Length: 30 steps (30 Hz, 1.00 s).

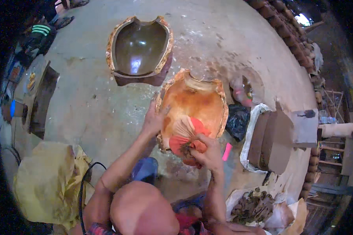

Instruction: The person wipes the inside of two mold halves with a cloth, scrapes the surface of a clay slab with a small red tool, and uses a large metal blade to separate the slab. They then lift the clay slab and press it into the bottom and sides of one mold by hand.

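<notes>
Sitting on the floor [86,105], both arms reaching forward from the lower edge. Left arm stretching up and out, elbow a bit bent. Left hand [153,119] pressing flat on the left rim of the orange mold [194,103], fingers spread wide, holding nothing, just steadying. Right arm coming up straighter, wrist bent inward. Right hand [208,153] pinching tight on a red cloth [188,139], fingers closed round its bunched top. Cloth resting at the near end of the orange mold, puffing out inside the hollow. Orange mold lying open side up, right in front. Dark mold [139,49] lying farther away, apart from the orange one. Clay slabs [270,139] sitting off to the right. Yellow bag [47,176] lying near the left elbow.
</notes>
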Available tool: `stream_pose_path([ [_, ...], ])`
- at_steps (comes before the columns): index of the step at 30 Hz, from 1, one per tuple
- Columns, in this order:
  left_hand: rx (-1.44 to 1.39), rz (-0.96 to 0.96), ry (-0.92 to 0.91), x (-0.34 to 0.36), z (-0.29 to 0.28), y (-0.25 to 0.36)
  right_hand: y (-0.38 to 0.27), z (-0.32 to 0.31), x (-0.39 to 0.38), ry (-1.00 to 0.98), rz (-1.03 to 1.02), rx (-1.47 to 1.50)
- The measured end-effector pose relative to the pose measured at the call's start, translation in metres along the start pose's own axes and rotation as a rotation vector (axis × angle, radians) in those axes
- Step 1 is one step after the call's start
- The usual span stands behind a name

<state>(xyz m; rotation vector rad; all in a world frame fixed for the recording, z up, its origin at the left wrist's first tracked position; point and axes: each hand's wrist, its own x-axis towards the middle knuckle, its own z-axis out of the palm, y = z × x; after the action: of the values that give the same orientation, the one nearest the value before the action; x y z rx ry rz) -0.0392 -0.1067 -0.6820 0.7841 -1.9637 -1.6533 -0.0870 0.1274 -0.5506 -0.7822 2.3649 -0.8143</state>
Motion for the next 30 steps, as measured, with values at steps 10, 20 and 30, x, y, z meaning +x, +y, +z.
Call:
stream_pose_path([
  [10, -0.354, -0.129, 0.053, 0.014, 0.019, -0.046, 0.028, 0.075, 0.06, 0.203, -0.135, -0.026],
  [20, -0.412, -0.241, -0.207, 0.014, 0.011, -0.013, 0.032, 0.067, 0.109, 0.315, -0.223, 0.089],
  [30, -0.383, -0.131, -0.166, 0.002, 0.017, 0.01, 0.044, 0.045, 0.136, 0.536, -0.011, 0.053],
])
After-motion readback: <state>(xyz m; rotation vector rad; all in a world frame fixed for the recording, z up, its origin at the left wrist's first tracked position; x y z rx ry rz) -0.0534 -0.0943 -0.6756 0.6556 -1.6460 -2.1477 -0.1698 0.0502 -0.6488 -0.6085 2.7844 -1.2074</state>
